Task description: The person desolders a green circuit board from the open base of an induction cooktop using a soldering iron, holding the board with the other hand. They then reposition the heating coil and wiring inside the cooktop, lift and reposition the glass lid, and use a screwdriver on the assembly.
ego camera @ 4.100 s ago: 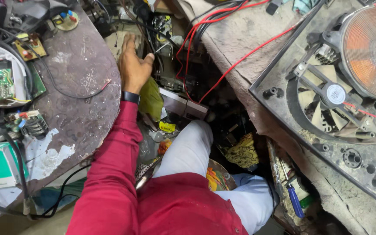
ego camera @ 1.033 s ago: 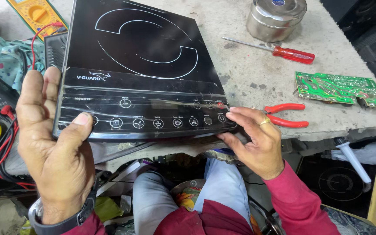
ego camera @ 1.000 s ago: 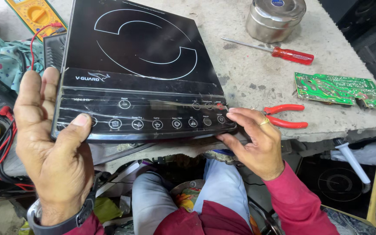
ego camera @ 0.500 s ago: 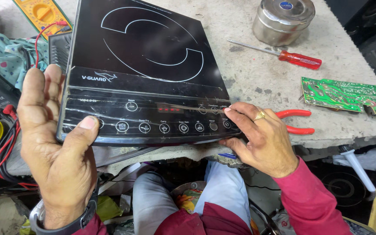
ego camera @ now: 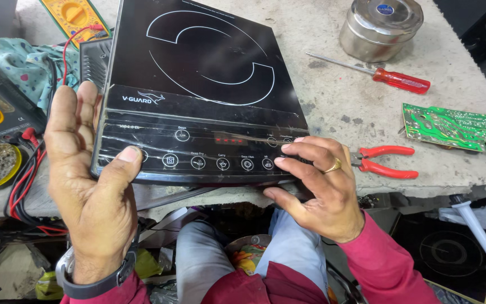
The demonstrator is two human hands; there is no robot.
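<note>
A rough grey workbench (ego camera: 333, 107), stained and crowded with repair clutter, filled the view as you sat at its near edge. Your left hand (ego camera: 94, 191) gripped the near left corner of a black induction cooktop (ego camera: 198, 95), thumb pressed on the control strip and fingers wrapped up the side. Your right hand (ego camera: 316, 183) clamped the near right corner, fingertips on the touch buttons and thumb tucked beneath the edge. The cooktop lay flat on the bench with its front lip hanging just over the edge above your knees, small red lights glowing on its panel.

Just beside your right hand lay red-handled pliers (ego camera: 383, 160); farther back sat a red-handled screwdriver (ego camera: 395, 79), a round steel tin (ego camera: 381, 28) and a bare green circuit board (ego camera: 457, 126). Red test leads (ego camera: 26, 180) trailed near your left wrist, below a yellow multimeter (ego camera: 74, 14).

The overhanging front looked the likeliest trouble: a loosened grip might have tipped the glass-topped unit toward your lap. A sideways shove could also have snagged the leads or knocked the pliers off the bench.
</note>
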